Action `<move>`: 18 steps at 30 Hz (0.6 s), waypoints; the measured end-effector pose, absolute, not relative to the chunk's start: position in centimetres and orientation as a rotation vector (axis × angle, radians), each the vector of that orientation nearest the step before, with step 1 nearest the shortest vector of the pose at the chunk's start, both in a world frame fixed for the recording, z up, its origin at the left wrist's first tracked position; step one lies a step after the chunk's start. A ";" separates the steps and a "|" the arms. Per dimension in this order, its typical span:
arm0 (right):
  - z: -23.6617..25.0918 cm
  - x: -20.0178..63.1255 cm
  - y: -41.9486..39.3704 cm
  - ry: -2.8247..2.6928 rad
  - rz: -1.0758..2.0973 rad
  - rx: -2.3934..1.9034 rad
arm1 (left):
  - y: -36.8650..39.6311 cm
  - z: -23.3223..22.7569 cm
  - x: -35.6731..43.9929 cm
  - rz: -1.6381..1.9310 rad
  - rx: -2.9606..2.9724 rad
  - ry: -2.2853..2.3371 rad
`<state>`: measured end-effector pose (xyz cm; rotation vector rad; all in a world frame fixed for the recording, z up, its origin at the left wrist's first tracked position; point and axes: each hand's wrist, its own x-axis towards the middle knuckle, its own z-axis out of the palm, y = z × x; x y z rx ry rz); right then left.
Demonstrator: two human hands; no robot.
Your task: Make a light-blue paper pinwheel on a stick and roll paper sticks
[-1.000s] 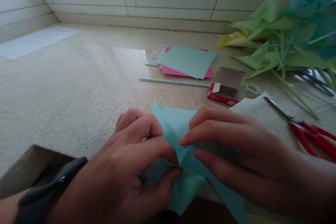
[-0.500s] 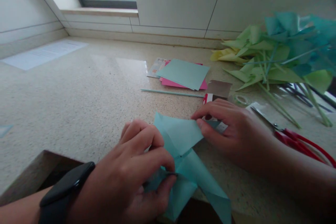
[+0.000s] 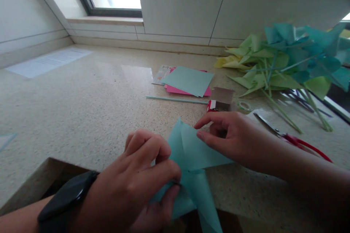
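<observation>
A light-blue paper pinwheel (image 3: pixel 203 154) with folded blades lies low in the middle, partly over the counter's front edge. My left hand (image 3: pixel 144 174), wearing a black watch, is closed in a pinch near the pinwheel's centre. A small dark sliver shows between thumb and forefinger; I cannot tell what it is. Over the upper right blade is my right hand (image 3: pixel 232 133), its thumb and forefinger apart, fingertips at the paper's upper edge. Just behind that hand stands an opened small red and white box (image 3: pixel 212 105).
Farther back lie blue and pink paper squares (image 3: pixel 188 80) and a thin pale-blue stick (image 3: pixel 176 99). To the right are red-handled scissors (image 3: pixel 284 136), a tape roll (image 3: pixel 243 107) and several green and blue paper pinwheels (image 3: pixel 276 65). A printed sheet (image 3: pixel 49 62) rests back left.
The pinwheel has turned anticlockwise, its lower blade swinging left. My right hand has shifted slightly left and its fingers have parted. My left hand keeps its pinch. The view has tilted up slightly.
</observation>
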<state>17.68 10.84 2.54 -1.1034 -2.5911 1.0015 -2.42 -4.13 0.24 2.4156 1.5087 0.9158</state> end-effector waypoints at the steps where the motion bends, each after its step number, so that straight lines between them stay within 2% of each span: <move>1: 2.5 17.7 10.8 -2.600 1.017 -1.102 | -4.1 0.3 -2.4 0.912 2.413 1.507; 18: 1.6 17.7 10.5 -2.424 1.037 -0.958 | -4.1 -0.1 -2.8 0.914 2.390 1.503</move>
